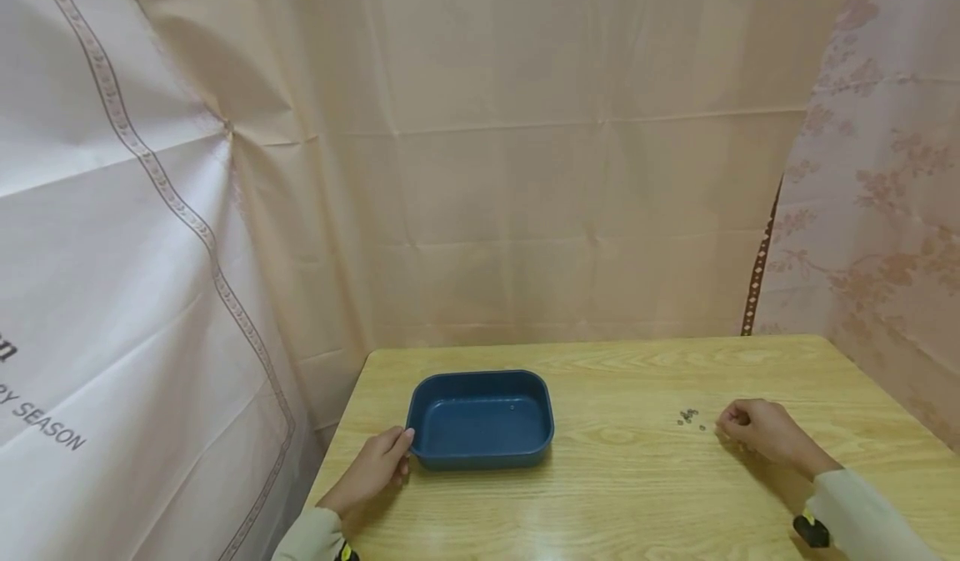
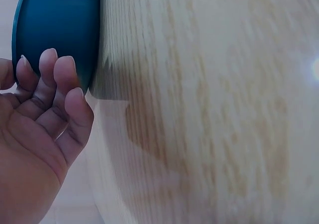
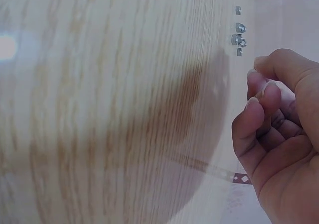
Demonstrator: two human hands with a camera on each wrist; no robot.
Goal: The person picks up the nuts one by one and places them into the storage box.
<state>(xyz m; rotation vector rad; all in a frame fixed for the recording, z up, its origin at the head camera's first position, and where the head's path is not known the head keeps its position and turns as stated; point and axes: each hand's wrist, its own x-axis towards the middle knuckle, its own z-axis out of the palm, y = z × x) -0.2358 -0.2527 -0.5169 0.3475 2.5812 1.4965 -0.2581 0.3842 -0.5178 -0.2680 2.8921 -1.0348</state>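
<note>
Wood-grained tabletop (image 1: 615, 503) holds 1 blue tray (image 1: 483, 462), long axis left to right, left end gripped by the left hand (image 1: 377, 463), while small nuts (image 3: 237, 39) lie just left of the nearer right hand (image 1: 765, 433), curled, whether round anything I cannot tell.

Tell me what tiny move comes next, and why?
Maybe the right hand should ease left and pinch a metal hex nut: several lie close by, none clearly shows in its grasp, and the left hand holds the blue tray.
</note>
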